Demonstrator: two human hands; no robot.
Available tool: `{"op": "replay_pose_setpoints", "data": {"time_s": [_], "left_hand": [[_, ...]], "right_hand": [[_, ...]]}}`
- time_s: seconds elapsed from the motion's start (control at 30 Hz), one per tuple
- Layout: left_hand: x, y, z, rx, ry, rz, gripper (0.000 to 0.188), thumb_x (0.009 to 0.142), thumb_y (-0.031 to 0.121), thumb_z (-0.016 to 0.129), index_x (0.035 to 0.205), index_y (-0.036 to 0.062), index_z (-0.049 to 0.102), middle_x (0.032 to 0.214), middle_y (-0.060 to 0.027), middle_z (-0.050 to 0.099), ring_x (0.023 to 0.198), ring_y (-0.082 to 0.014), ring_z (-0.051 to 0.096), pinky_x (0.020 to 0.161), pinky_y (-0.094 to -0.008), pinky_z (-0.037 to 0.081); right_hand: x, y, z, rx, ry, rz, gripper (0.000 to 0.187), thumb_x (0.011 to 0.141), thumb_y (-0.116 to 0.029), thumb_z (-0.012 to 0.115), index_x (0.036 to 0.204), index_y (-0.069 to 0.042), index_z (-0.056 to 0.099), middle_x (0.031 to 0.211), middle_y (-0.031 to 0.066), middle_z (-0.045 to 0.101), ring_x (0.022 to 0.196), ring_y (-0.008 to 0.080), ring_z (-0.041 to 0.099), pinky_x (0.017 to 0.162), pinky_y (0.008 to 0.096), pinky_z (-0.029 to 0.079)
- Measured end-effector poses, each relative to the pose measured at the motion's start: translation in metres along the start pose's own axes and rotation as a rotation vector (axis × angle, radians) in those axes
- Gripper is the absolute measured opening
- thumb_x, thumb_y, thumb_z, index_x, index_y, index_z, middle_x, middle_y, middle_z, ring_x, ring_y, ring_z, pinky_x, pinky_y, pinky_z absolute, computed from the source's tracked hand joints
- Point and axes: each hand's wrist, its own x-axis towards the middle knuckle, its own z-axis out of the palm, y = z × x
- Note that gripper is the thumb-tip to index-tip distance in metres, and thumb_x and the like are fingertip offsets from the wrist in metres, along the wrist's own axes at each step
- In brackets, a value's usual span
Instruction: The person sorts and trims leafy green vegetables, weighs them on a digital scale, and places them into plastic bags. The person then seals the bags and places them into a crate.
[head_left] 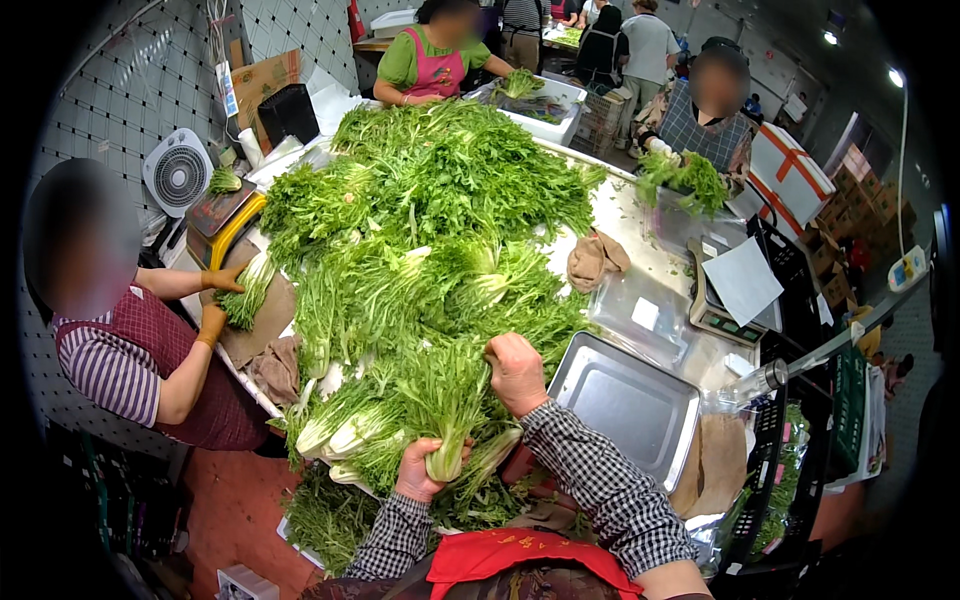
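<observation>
My left hand is wrapped round the pale base of a head of curly endive, its green leaves fanning up and away from me. My right hand is closed like a fist beside the leaf tips on the right; what it holds, if anything, is hidden by the fingers. Under and left of my left hand lie several more endive heads with white stem ends turned toward me. Beyond both hands rises a large heap of loose endive that covers much of the white table.
Right of my right hand lies a metal tray. Beyond it are clear plastic bags, a brown cloth and a scale. A gloved co-worker at left holds greens near a yellow scale. Two others work across the table.
</observation>
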Motion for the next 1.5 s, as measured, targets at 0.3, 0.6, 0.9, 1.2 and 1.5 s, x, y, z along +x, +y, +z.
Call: {"op": "replay_pose_setpoints", "data": {"time_s": [0.3, 0.6, 0.9, 1.2, 1.5], "left_hand": [[-0.018, -0.01, -0.033, -0.003, 0.006, -0.073, 0.054, 0.079, 0.019, 0.059, 0.118, -0.0183, 0.055, 0.105, -0.0286, 0.066, 0.088, -0.0336, 0.069, 0.077, -0.039, 0.059], [-0.04, 0.002, -0.046, -0.293, -0.207, -0.101, 0.067, 0.076, 0.02, 0.055, 0.124, -0.0258, 0.043, 0.116, -0.0339, 0.059, 0.099, -0.0397, 0.065, 0.091, -0.0431, 0.054], [-0.036, -0.002, -0.058, 0.026, 0.075, -0.109, 0.072, 0.068, 0.019, 0.059, 0.13, -0.0142, 0.045, 0.111, -0.0329, 0.061, 0.089, -0.0397, 0.061, 0.083, -0.0457, 0.051], [-0.043, -0.015, -0.063, -0.108, -0.093, -0.183, 0.056, 0.078, 0.014, 0.057, 0.121, -0.0223, 0.051, 0.117, -0.0337, 0.061, 0.097, -0.0392, 0.068, 0.085, -0.0435, 0.058], [-0.033, -0.015, -0.055, 0.076, -0.022, -0.149, 0.063, 0.078, 0.014, 0.06, 0.131, -0.0167, 0.044, 0.12, -0.0294, 0.061, 0.1, -0.0369, 0.066, 0.089, -0.0413, 0.056]], "right_hand": [[0.009, 0.051, -0.001, -0.169, 0.069, 0.108, 0.007, 0.077, 0.002, 0.063, 0.08, -0.003, 0.06, 0.076, 0.0129, 0.06, 0.074, 0.0315, 0.061, 0.069, 0.0395, 0.05], [0.019, 0.044, -0.053, 0.275, -0.368, 0.336, 0.029, 0.091, -0.013, 0.062, 0.12, -0.006, 0.066, 0.1, 0.0128, 0.073, 0.081, 0.0186, 0.068, 0.074, 0.0323, 0.053], [0.024, -0.028, -0.058, 0.506, -0.658, 0.207, 0.026, 0.087, -0.013, 0.069, 0.109, 0.0, 0.064, 0.085, 0.0083, 0.067, 0.075, 0.0155, 0.063, 0.068, 0.0294, 0.051], [0.036, 0.022, -0.061, 0.239, -0.03, 0.435, 0.014, 0.088, -0.002, 0.061, 0.1, 0.001, 0.069, 0.085, 0.0093, 0.071, 0.077, 0.0168, 0.066, 0.069, 0.0294, 0.054], [0.015, -0.009, -0.08, 0.418, -0.567, 0.342, 0.025, 0.092, -0.015, 0.063, 0.112, -0.001, 0.068, 0.102, 0.01, 0.072, 0.089, 0.0163, 0.068, 0.079, 0.0293, 0.054]]}}
